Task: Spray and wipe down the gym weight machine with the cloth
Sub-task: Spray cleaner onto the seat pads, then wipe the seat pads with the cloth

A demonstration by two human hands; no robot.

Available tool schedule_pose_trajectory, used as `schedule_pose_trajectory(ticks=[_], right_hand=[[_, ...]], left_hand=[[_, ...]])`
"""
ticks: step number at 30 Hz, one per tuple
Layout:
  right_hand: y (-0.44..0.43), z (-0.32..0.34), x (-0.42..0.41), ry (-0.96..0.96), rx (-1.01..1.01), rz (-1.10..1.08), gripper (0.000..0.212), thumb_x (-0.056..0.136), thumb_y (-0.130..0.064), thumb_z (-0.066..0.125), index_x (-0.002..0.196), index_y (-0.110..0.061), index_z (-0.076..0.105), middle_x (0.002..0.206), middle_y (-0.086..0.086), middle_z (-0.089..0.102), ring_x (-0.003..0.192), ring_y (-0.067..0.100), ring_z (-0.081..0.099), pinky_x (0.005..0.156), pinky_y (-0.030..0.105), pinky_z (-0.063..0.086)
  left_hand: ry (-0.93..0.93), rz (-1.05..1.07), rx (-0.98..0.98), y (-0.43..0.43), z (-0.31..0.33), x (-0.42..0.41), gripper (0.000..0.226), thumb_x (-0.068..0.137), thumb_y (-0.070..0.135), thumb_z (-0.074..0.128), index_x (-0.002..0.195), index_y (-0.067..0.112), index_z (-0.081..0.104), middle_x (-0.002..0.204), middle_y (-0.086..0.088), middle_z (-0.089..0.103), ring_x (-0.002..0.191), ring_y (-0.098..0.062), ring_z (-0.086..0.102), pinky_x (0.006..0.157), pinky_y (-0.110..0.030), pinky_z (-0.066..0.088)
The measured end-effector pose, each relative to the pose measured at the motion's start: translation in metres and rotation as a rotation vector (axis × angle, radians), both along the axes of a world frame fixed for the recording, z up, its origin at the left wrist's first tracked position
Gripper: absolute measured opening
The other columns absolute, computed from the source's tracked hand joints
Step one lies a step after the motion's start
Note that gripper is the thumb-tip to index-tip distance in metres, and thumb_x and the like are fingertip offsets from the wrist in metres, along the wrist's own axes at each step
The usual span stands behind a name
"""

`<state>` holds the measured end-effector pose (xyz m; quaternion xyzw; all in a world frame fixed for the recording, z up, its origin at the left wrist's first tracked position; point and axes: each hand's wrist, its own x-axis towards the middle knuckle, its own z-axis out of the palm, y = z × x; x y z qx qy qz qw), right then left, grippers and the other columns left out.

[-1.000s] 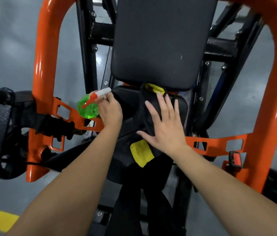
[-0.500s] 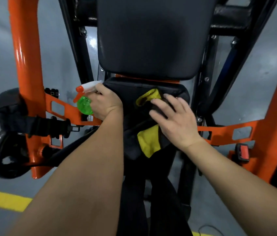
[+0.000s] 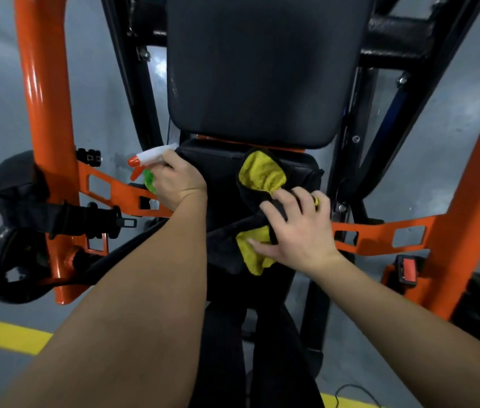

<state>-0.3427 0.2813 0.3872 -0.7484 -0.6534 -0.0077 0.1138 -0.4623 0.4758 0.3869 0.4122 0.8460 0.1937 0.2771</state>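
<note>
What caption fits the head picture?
Right hand holds cloth on seat; left hand grips spray bottle.

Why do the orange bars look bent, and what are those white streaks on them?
Head view: the wide-angle lens bows the orange frame near the picture's edges, and the streaks are glare on its glossy paint. Same head view: the seat pad is dim, so the black side of the cloth blends into it.
</note>
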Motion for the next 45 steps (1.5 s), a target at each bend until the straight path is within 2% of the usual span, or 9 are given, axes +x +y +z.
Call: schedule_pose_trajectory(ticks=[3,9,12,16,20,27,34,40,45], right_hand=[[-0.007,-0.003,0.004,-0.065,-0.108,0.062,0.07,0.073,-0.064,0.078,0.122,-0.016,0.063,0.131,0.012,0.05,0.119,0.037,0.047,0.095,0.056,0.036],[-0.004,0.009,0.009,0.065,-0.041,0.07,0.019,0.082,-0.024,0.075,0.099,-0.018,0.068,0.122,0.008,0.067,0.109,0.037,0.058,0.087,0.049,0.042],[0.0,0.02,0.027,0.103,0.055,-0.216,0.017,0.085,-0.028,0.073,0.099,-0.02,0.072,0.119,0.005,0.068,0.111,0.033,0.053,0.085,0.046,0.041],[0.009,0.028,0.02,0.172,0.114,-0.48,0.041,0.085,-0.024,0.071,0.126,-0.03,0.071,0.128,0.004,0.065,0.118,0.033,0.052,0.093,0.051,0.043],[0.025,0.027,-0.008,0.147,0.047,-0.664,0.045,0.081,-0.024,0.068,0.125,-0.033,0.071,0.138,0.005,0.061,0.125,0.035,0.049,0.101,0.054,0.037],[0.011,0.007,-0.021,-0.019,-0.079,-0.54,0.084,0.083,-0.081,0.052,0.144,-0.023,0.058,0.148,0.01,0.03,0.133,0.043,0.033,0.101,0.066,0.033],[0.014,0.005,-0.046,0.003,-0.147,-0.522,0.056,0.075,-0.056,0.075,0.119,-0.023,0.061,0.13,0.01,0.05,0.112,0.04,0.043,0.083,0.056,0.042],[0.009,0.016,-0.081,0.203,-0.253,-0.621,0.044,0.076,-0.054,0.066,0.106,-0.022,0.065,0.107,0.008,0.052,0.087,0.034,0.05,0.066,0.041,0.045],[0.039,0.055,-0.024,0.299,0.025,-0.918,0.045,0.078,-0.051,0.057,0.11,-0.021,0.067,0.114,0.008,0.057,0.098,0.037,0.054,0.073,0.045,0.047]], left_hand=[[-0.006,0.004,0.012,0.0,-0.001,0.0,0.064,0.096,0.051,0.022,0.138,0.013,0.053,0.128,-0.017,0.064,0.12,-0.037,0.057,0.1,-0.042,0.042],[-0.016,0.029,0.032,0.001,-0.001,0.001,0.08,0.086,0.055,0.015,0.141,0.012,0.053,0.132,-0.016,0.063,0.123,-0.035,0.056,0.101,-0.04,0.039],[-0.021,0.026,0.055,0.0,-0.003,0.001,0.079,0.086,0.055,0.015,0.141,0.013,0.053,0.132,-0.016,0.063,0.122,-0.035,0.057,0.1,-0.039,0.039],[0.009,-0.001,0.023,0.0,-0.013,-0.004,0.057,0.105,0.044,0.025,0.144,0.012,0.051,0.137,-0.017,0.06,0.127,-0.037,0.053,0.1,-0.037,0.037],[0.016,-0.009,0.02,0.002,-0.014,-0.005,0.053,0.107,0.041,0.027,0.144,0.011,0.051,0.139,-0.016,0.059,0.128,-0.036,0.053,0.101,-0.037,0.036],[-0.023,-0.009,0.043,0.001,-0.006,-0.004,0.081,0.084,0.055,0.014,0.139,0.011,0.054,0.132,-0.016,0.063,0.124,-0.036,0.055,0.102,-0.042,0.039],[-0.034,-0.072,-0.015,0.0,-0.002,-0.006,0.062,0.104,0.044,0.017,0.148,0.01,0.043,0.131,-0.017,0.063,0.124,-0.036,0.055,0.092,-0.034,0.034],[-0.018,-0.122,-0.034,0.0,-0.002,-0.007,0.062,0.105,0.041,0.016,0.153,0.007,0.035,0.132,-0.018,0.062,0.126,-0.038,0.054,0.101,-0.041,0.038],[-0.022,-0.115,-0.036,0.002,-0.005,-0.008,0.054,0.107,0.038,0.02,0.145,0.006,0.044,0.13,-0.019,0.062,0.124,-0.037,0.055,0.099,-0.04,0.04]])
